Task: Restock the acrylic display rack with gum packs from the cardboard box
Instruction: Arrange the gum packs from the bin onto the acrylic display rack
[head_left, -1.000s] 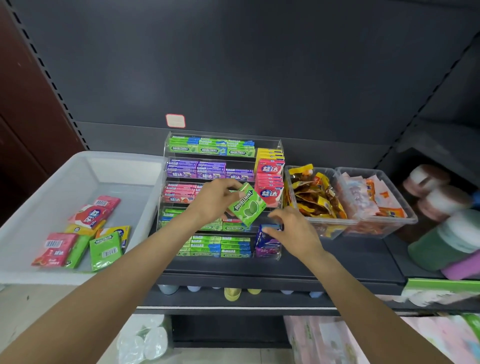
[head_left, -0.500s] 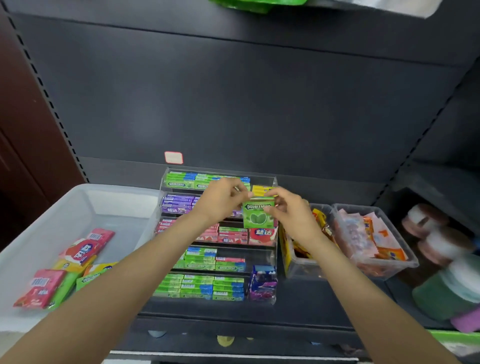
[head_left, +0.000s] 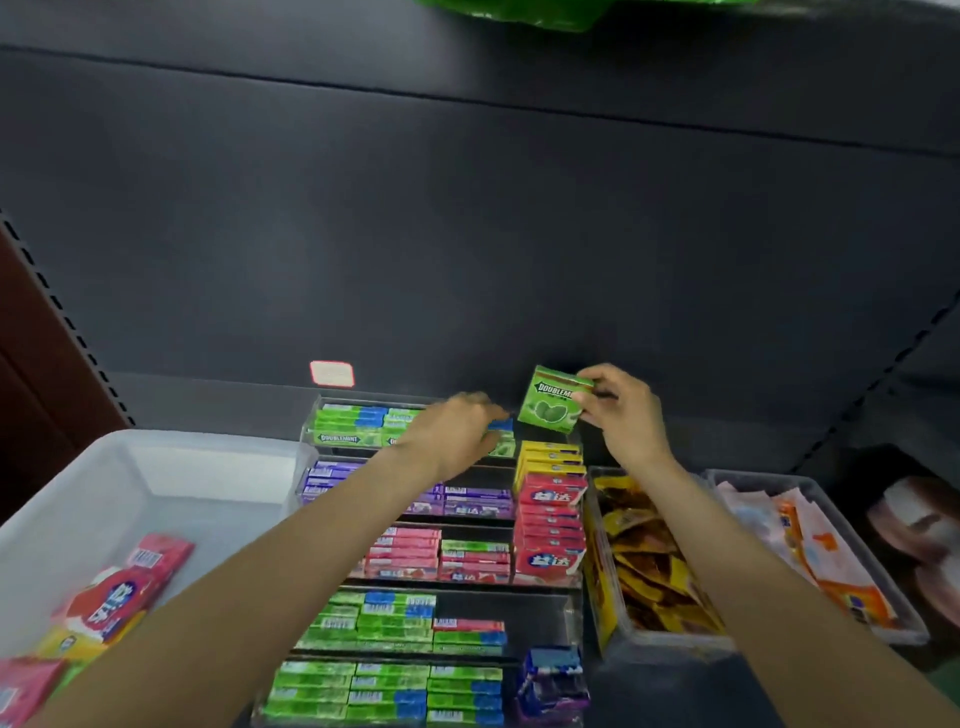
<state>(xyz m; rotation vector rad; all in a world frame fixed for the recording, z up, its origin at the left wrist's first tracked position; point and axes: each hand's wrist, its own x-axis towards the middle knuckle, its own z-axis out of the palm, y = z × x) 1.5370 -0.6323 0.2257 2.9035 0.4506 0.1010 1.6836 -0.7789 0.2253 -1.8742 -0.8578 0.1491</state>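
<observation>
Right hand (head_left: 626, 410) is pinching a green gum pack (head_left: 554, 399) above the rack's (head_left: 574, 597) back right corner, aiming for the top tier; left hand (head_left: 457, 431), fingers loosely curled, is steadying packs there.

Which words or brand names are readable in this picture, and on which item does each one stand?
"DOUBLEM", rest hidden by fingers: green gum box in the right hand.
"DOUBLEMINT": green pack, top tier of the acrylic rack.
Price tag, other packs: too blurred.
</observation>
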